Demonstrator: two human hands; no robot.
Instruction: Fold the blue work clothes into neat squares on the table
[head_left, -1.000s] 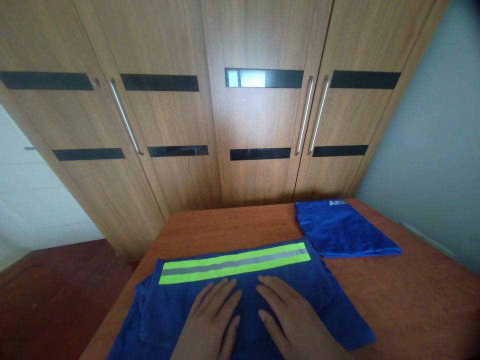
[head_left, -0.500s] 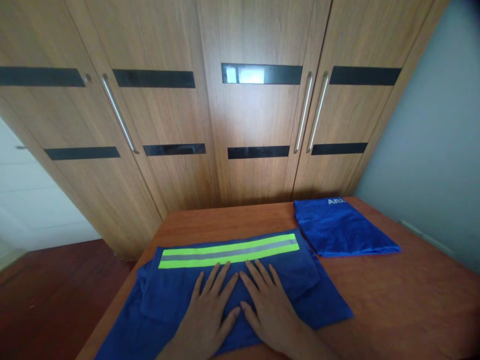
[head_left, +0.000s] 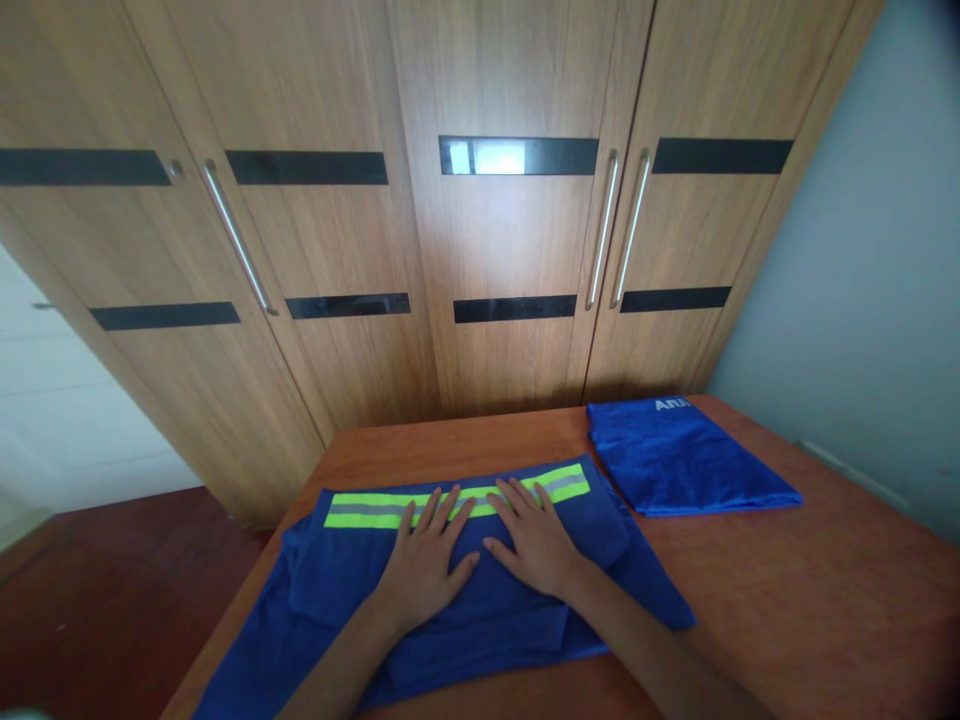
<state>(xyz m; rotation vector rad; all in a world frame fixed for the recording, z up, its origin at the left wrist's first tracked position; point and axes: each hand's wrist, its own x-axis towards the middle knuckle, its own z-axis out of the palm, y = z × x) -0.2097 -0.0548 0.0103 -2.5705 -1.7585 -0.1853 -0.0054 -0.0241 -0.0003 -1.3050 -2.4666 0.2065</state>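
A dark blue folded garment (head_left: 337,575) with a yellow-green and grey reflective strip (head_left: 360,510) along its far edge lies in front of me. My left hand (head_left: 427,560) rests flat on it, fingers spread, the tips on the strip. Beside it my right hand (head_left: 536,535) also lies flat with fingers apart, its fingertips on the strip's right half. Both palms face down and grasp nothing. The garment's lower layer sticks out past the folded part on the left and right.
The garment lies on a reddish-brown wooden table (head_left: 787,610). A brighter blue folded cloth (head_left: 682,460) with white lettering is at the back right. Behind the table stands a wooden wardrobe (head_left: 510,370) with metal handles. A pale wall (head_left: 847,330) is on the right.
Both hands have slid away from me over the garment, from below the strip onto it. More of the garment's near part shows now.
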